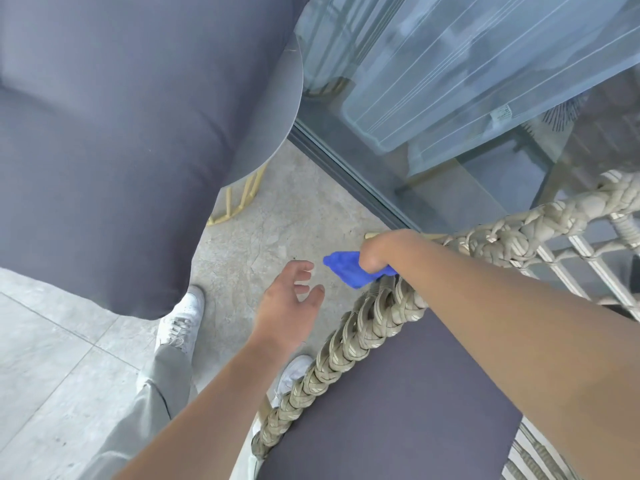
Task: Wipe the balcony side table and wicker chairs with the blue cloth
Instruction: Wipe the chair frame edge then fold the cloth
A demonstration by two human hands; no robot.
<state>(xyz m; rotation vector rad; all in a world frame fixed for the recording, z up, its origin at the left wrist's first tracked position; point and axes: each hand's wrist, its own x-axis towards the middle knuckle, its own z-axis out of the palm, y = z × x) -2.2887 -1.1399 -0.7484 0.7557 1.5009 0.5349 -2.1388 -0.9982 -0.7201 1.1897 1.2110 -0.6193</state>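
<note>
My right hand grips the blue cloth at the front corner of a wicker chair, where its braided rim bends. Part of the cloth sticks out to the left of my fist. The chair's dark grey seat cushion lies under my right forearm. My left hand hovers over the floor just left of the rim, fingers spread and loosely bent, holding nothing. The round grey side table shows at the upper middle, mostly hidden behind a large dark grey cushion.
A glass sliding door with sheer curtains behind it runs along the upper right, its dark track on the stone floor. The table's yellow wire legs stand by the large cushion. My white shoes are on the tiles below.
</note>
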